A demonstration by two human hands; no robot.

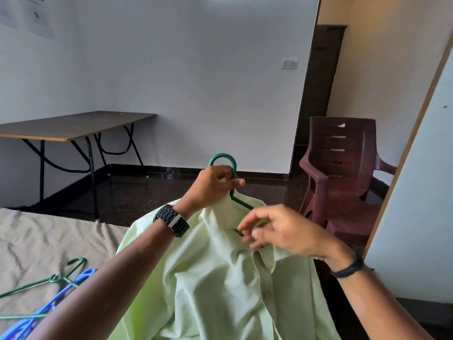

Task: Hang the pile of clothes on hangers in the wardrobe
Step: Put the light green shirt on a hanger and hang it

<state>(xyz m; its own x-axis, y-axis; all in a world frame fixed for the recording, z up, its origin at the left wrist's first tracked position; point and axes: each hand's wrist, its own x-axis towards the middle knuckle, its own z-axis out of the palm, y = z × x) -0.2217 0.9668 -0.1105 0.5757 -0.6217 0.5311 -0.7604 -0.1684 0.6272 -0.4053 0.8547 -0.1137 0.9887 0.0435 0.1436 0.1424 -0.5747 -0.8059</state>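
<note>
A pale green shirt (220, 285) hangs on a dark green hanger (226, 159), held up in front of me. My left hand (210, 185) grips the hanger's neck just below the hook, together with the shirt's collar. My right hand (282, 229) is at the shirt's front opening near the collar, its fingers bent and pinching the fabric by the top button. Most of the hanger is hidden inside the shirt.
A bed with a beige sheet (36, 241) lies at lower left, with a green hanger (61, 278) and blue hangers (36, 315) on it. A maroon plastic chair (343, 173) stands at right beside a white panel (421, 192). A folding table (73, 126) stands by the wall.
</note>
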